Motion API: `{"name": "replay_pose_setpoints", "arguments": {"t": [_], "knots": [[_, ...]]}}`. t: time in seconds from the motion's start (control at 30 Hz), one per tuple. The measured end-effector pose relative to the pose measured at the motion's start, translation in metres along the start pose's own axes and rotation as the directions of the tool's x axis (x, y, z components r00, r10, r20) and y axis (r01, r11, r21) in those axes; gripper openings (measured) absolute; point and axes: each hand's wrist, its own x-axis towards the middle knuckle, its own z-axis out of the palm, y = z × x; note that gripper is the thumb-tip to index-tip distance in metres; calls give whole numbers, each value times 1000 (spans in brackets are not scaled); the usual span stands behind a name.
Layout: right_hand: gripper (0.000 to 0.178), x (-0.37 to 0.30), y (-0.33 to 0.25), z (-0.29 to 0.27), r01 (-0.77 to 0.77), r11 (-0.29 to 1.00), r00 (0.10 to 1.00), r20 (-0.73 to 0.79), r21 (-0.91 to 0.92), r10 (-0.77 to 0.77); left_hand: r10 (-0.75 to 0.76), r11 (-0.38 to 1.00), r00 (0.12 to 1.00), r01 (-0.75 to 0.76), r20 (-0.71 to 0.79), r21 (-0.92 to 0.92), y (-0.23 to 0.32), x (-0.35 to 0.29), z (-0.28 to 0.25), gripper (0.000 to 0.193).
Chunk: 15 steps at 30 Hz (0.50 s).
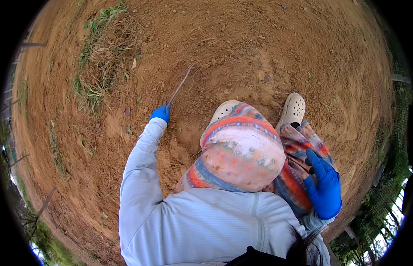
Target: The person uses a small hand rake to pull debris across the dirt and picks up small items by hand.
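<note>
My left hand (160, 113), in a blue glove, is closed around the lower end of a thin stick (180, 85). The stick slants away to the right, its far tip at the loose brown soil (215, 57). At my right side, beside the patterned trouser leg, is my right hand (324, 190) in a matching blue glove. Its fingers are apart and slightly curled, and I see nothing held in them. A bare fingertip seems to show at the glove's edge.
A heap of dry and green grass (106, 57) lies at the far left. My beige clogs (294, 108) stand on the soil ahead of my bent knees in patterned trousers (242, 150). Wooden posts (401, 79) and dark netting (399, 124) border the ground on the right.
</note>
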Motion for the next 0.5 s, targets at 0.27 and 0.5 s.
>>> {"name": "replay_pose_setpoints", "arguments": {"t": [0.27,0.5], "knots": [[47,8,8,-1,47,999,998,37,-3,-47,217,976,976,-217,-9,3,169,84,-35,57],[50,11,8,-4,157,988,986,61,-6,-156,366,928,926,-370,95,30,312,75,-36,57]]}}
